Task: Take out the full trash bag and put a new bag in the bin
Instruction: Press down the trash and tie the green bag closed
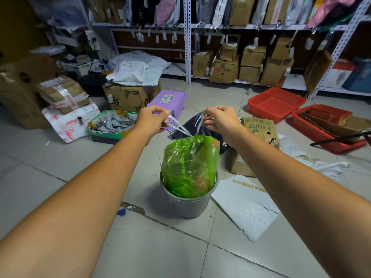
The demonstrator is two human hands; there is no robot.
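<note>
A: Looking at the trash bag (189,165) first: where does it sit?

B: In the round grey bin (187,205) on the tiled floor (80,163). Its lower part is inside the rim and its upper part bulges well above it.

A: How does it look?

B: Bright green, translucent, crinkled plastic, stuffed full. Something orange-red shows through low on the right. The mouth is gathered into a bunch at the top.

A: And the hands?

B: Two white drawstring strips (178,126) run up from that gathered mouth, one to each side. The left hand (152,119) has its grip closed on the left strip, fingers curled round it. The right hand (220,119) pinches the other strip between thumb and fingertips. Both hands are above the bag and apart, and the strips look taut.

A: Anything close by?

B: A brown "fruits" carton (259,127) stands behind the bin to the right, and a white foam sheet (245,205) lies beside the bin. A purple mailer (168,101) lies beyond the left hand.
</note>
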